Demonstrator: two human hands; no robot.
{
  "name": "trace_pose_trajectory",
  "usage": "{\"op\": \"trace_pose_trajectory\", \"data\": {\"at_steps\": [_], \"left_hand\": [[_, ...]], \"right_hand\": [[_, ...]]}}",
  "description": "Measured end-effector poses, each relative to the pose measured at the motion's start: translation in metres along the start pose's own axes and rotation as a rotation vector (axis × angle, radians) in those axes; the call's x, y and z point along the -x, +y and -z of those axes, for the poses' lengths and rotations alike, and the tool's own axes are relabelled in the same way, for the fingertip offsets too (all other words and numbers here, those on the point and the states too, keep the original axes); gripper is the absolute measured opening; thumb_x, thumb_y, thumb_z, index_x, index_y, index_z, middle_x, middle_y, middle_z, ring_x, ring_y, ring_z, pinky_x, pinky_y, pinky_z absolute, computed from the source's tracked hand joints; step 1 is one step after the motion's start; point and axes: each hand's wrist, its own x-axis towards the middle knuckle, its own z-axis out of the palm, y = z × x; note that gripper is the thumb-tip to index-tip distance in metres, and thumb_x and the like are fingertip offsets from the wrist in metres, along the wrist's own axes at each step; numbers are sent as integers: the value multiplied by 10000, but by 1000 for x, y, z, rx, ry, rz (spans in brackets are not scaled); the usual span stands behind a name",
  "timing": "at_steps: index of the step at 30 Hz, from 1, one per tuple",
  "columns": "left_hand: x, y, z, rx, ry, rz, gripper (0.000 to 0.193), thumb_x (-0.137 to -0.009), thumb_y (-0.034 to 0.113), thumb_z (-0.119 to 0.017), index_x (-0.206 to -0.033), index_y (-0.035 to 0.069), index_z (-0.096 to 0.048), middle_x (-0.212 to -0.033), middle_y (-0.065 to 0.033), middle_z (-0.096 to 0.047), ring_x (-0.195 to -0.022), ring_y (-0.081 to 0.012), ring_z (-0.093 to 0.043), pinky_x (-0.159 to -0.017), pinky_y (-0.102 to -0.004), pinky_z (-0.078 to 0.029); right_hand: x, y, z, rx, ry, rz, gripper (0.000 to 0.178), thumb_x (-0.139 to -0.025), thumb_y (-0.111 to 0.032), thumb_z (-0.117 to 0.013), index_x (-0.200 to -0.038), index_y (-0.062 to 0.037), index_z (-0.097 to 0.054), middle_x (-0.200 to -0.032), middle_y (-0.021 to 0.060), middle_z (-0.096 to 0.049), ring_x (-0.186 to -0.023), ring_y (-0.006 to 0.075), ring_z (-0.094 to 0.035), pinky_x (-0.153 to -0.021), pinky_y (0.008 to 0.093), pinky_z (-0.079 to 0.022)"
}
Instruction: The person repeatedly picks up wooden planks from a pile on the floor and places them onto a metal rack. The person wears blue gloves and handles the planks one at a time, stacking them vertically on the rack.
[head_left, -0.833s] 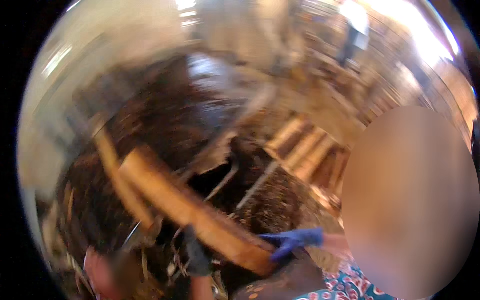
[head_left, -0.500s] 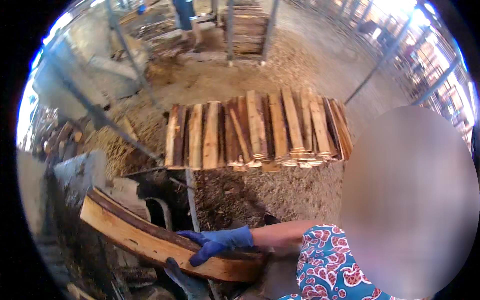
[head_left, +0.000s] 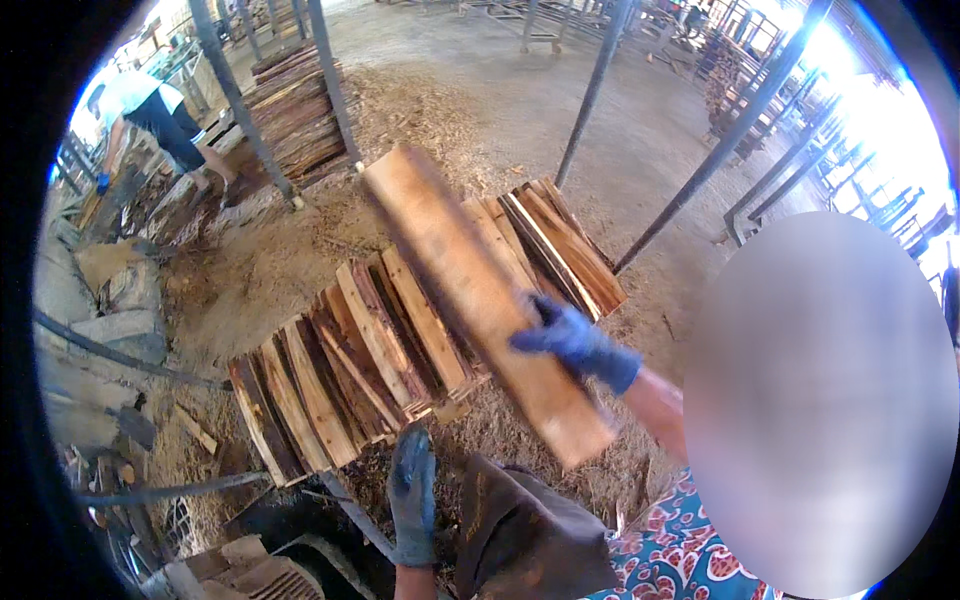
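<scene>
A long wooden slab [head_left: 440, 250] with bark along its edge slants across the middle. My right hand [head_left: 575, 345], in a blue glove, grips the slab near its lower end. The slab hangs over a row of upright split boards [head_left: 340, 380] and hides part of them. Below the row, my left hand [head_left: 412, 490], in a grey-blue glove, holds nothing. Its fingers are stretched out near the front ends of the boards, and it is apart from the slab.
Metal posts [head_left: 590, 95] rise around the boards. A taller wood stack [head_left: 290, 120] stands behind at the left, where another person [head_left: 160, 120] bends over. A dark brown sheet [head_left: 530, 540] lies by my lap. Wood scraps [head_left: 240, 570] are at lower left.
The slab has moved from the lower left up and across the board row, in my right hand. My left hand has let go of it. The view has turned to the right.
</scene>
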Motion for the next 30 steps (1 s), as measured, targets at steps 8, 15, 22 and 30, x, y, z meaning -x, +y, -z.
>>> {"op": "trace_pose_trajectory", "data": {"at_steps": [8, 15, 22, 30], "left_hand": [[25, -34, 58, -318, 250, 281, 403, -924, 251, -442, -1263, 34, -422, -1244, -123, -483, -1128, -231, -487, -935, -349, -409], [78, -19, 74, -42, 407, 83, 300, -853, 220, -571, -1091, 37, -556, -1064, -71, -582, -955, -161, -544, -820, -284, -437], [225, -10, 110, -246, 969, -297, 417, -846, 184, -601, -1202, -4, -489, -1162, -102, -555, -1066, -162, -510, -918, -294, -401], [510, 46, 214, -996, 1885, -538, 424, -749, 132, -661, -1122, -24, -532, -1135, -166, -559, -1007, -233, -567, -853, -337, -445]], "right_hand": [[-93, 51, 175, 776, 580, -48, 639, -775, -250, -646, -1290, 8, -370, -1237, 169, -488, -1097, 239, -490, -938, 304, -378], [-5, 184, -56, 829, -525, 250, 365, -848, -137, -522, -1197, -28, -503, -1157, 117, -566, -974, 187, -568, -826, 334, -463], [84, 157, -228, 425, -1407, 75, 382, -834, -85, -518, -1209, -13, -502, -1152, 89, -575, -1024, 177, -539, -902, 295, -408], [146, 115, -442, 633, -1729, 10, 382, -803, -133, -555, -1174, -45, -539, -1103, 123, -600, -1001, 190, -571, -875, 296, -424]]}}
